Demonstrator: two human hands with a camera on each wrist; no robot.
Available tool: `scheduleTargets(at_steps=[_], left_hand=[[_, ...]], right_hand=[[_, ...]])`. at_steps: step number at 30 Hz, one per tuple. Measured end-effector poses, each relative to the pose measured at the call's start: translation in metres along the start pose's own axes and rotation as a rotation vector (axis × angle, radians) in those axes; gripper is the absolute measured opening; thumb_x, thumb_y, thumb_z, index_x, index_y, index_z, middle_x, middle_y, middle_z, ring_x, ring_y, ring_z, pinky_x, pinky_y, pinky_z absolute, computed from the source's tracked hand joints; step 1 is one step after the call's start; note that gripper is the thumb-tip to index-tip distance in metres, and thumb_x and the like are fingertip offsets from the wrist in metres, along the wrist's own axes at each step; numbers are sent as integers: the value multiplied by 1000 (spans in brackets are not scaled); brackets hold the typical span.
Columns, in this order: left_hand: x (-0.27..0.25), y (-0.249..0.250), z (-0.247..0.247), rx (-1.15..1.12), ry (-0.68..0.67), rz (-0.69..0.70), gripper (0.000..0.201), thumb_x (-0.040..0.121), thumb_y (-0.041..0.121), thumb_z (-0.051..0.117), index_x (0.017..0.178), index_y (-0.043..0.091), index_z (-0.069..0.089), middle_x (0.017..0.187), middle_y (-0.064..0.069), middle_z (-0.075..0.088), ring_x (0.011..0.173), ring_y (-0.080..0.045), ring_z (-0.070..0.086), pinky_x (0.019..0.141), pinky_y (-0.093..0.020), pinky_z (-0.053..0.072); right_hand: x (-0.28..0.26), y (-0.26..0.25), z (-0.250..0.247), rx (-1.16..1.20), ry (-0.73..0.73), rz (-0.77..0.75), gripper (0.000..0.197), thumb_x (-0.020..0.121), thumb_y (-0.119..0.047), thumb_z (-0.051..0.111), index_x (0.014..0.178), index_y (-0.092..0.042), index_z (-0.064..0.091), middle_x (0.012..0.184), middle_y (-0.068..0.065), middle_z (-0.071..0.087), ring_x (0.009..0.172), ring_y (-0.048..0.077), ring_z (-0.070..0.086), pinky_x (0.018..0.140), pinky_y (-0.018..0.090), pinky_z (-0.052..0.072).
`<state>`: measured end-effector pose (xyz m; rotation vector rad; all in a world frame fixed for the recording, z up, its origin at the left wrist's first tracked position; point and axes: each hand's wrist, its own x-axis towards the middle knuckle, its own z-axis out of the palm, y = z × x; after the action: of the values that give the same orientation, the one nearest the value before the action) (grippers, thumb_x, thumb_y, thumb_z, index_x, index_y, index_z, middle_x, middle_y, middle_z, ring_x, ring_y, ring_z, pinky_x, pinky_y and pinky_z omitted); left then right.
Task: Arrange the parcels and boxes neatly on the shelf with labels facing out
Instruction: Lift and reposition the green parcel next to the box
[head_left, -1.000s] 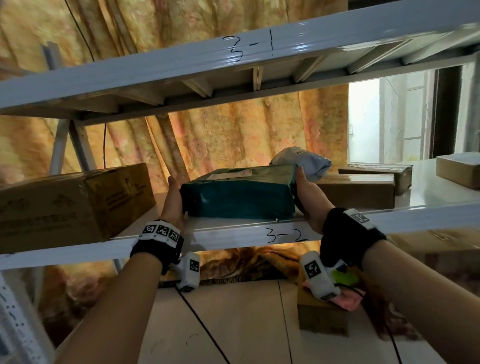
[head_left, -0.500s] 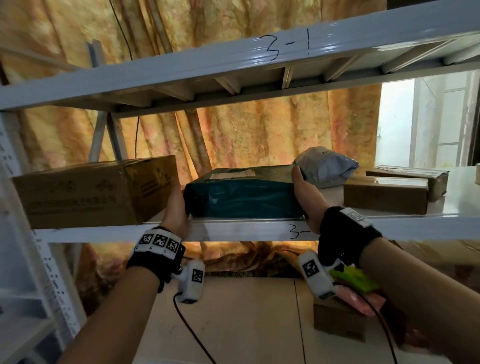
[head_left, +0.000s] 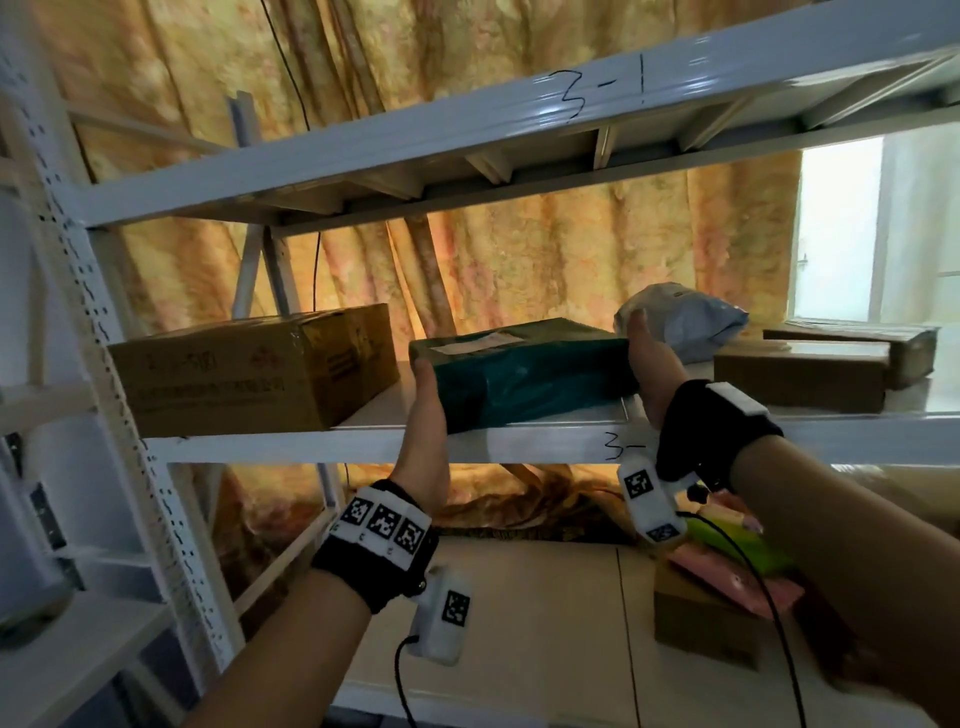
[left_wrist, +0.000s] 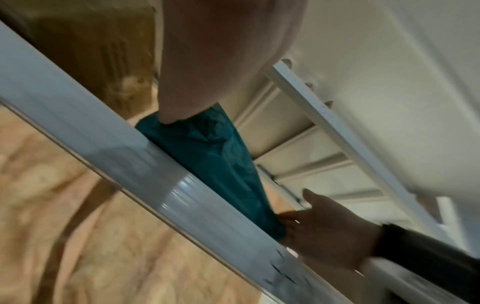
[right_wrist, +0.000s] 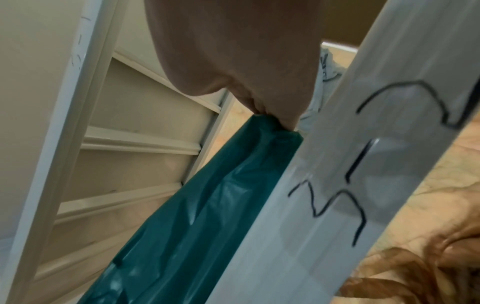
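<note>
A teal plastic-wrapped parcel (head_left: 524, 374) lies on the white shelf marked 3-2 (head_left: 519, 441), with a pale label on its top. It sits turned, its left front corner at the shelf's front edge. My left hand (head_left: 423, 410) holds the left end and my right hand (head_left: 649, 364) holds the right end. The fingers of both are hidden behind the parcel. In the left wrist view the parcel (left_wrist: 213, 164) stretches from my left hand (left_wrist: 221, 61) to my right hand (left_wrist: 327, 226). The right wrist view shows the parcel (right_wrist: 207, 205) under my right hand (right_wrist: 246, 61).
A large cardboard box (head_left: 249, 369) stands close on the parcel's left. A grey poly bag (head_left: 685, 322) lies behind my right hand, with two flat brown boxes (head_left: 800, 379) further right. Shelf 3-1 (head_left: 519, 119) hangs overhead. More parcels (head_left: 727, 571) lie on the shelf below.
The parcel has slid left, close to the large box, and has turned so its left end comes toward the shelf's front edge. Both hands have stayed on its ends.
</note>
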<state>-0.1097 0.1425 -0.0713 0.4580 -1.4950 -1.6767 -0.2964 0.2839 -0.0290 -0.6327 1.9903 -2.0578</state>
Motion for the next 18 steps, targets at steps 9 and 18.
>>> scheduleTargets(at_steps=[9, 18], left_hand=[[-69, -21, 122, 110, -449, -152, 89, 81, 83, 23, 153, 30, 27, 160, 8, 24, 146, -11, 21, 119, -34, 16], [-53, 8, 94, 97, -381, -87, 71, 99, 61, 13, 155, 18, 22, 155, 13, 28, 142, -4, 25, 108, -23, 22]], right_hand=[[-14, 9, -7, 77, -16, 65, 87, 93, -73, 25, 130, -2, 58, 116, 15, 66, 113, 32, 61, 106, 49, 44], [-19, 17, -15, 123, -11, 30, 95, 79, -82, 35, 139, -10, 53, 138, 8, 58, 127, 28, 54, 111, 42, 40]])
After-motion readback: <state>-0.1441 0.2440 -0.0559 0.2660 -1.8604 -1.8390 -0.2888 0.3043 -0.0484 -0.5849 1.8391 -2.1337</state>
